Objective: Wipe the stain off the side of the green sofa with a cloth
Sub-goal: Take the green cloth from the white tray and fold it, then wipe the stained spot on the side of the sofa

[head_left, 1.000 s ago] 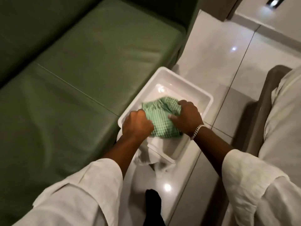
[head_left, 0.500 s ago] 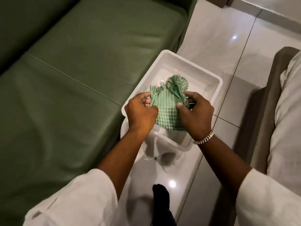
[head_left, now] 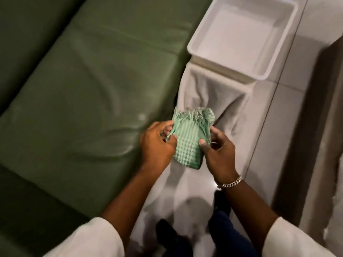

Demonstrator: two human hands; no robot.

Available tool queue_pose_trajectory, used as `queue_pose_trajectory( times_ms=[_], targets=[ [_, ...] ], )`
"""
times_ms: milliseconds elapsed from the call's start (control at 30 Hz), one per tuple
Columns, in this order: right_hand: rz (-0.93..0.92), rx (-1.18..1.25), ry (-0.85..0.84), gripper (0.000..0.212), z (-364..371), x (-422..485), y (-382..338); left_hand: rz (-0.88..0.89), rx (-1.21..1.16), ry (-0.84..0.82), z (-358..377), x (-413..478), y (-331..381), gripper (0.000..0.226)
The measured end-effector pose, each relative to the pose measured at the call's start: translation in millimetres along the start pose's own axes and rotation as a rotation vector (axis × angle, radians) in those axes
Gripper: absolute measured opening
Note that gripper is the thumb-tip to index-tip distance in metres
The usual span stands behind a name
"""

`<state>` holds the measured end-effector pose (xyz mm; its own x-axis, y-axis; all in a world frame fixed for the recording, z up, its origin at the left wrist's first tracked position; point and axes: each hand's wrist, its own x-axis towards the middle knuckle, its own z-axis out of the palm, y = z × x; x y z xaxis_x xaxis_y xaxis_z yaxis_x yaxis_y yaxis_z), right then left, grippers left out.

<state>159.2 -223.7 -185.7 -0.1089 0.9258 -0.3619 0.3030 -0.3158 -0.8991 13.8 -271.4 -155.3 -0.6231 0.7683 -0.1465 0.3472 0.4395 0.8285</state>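
Observation:
I hold a folded green-and-white checked cloth (head_left: pixel 188 141) with a fringed top edge between both hands, above the floor beside the green sofa (head_left: pixel 83 93). My left hand (head_left: pixel 157 143) pinches its left edge and my right hand (head_left: pixel 217 153), with a silver bracelet on the wrist, grips its right edge with the thumb on top. A small pale mark (head_left: pixel 142 116) shows on the sofa seat near its front edge, just left of the cloth. The sofa's side face is hidden from this angle.
A white plastic tub (head_left: pixel 222 58) stands on the tiled floor at upper right, against the sofa. A white cloth (head_left: pixel 213 97) lies crumpled under its near end. A brown piece of furniture (head_left: pixel 319 127) borders the right. My dark shoes (head_left: pixel 167 236) are at the bottom.
The cloth has been lifted out of the tub and brought toward me, away from it. The view has tilted down, so the tub now sits at the top.

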Motion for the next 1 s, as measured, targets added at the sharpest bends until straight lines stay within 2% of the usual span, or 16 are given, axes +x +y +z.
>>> queue_pose_trajectory(
  times_ms=[133, 267, 333, 467, 567, 700, 767, 833, 967, 1000],
  targets=[
    [0.099, 0.067, -0.027, 0.041, 47, -49, 104, 0.011, 0.225, 0.001, 2, -57, -96, 0.036],
    [0.335, 0.17, -0.099, 0.036, 92, -79, 197, -0.033, 0.414, -0.037, 9, -97, -174, 0.035],
    [0.451, 0.226, -0.135, 0.035, 117, -86, 232, -0.017, 0.511, -0.069, 10, -109, -209, 0.034],
    [0.57, 0.325, -0.222, 0.036, 161, -87, 278, 0.016, 0.743, -0.126, 12, -118, -258, 0.036],
    [0.588, 0.302, -0.373, 0.035, 195, -89, 299, -0.014, 0.852, -0.137, 13, -120, -266, 0.04],
    [0.527, 0.313, -0.468, 0.036, 229, -91, 303, -0.002, 0.924, -0.149, 9, -124, -258, 0.037],
    [0.519, 0.353, -0.482, 0.05, 236, -90, 285, 0.025, 0.909, -0.135, -2, -125, -245, 0.04],
    [0.528, 0.394, -0.49, 0.068, 240, -90, 266, 0.163, 0.905, -0.094, -19, -126, -226, 0.036],
    [0.486, 0.547, -0.341, 0.061, 248, -82, 242, 0.523, 0.901, 0.053, -55, -122, -185, 0.031],
    [0.511, 0.57, -0.303, 0.068, 253, -79, 238, 0.564, 0.914, 0.072, -62, -118, -181, 0.035]
  ],
)
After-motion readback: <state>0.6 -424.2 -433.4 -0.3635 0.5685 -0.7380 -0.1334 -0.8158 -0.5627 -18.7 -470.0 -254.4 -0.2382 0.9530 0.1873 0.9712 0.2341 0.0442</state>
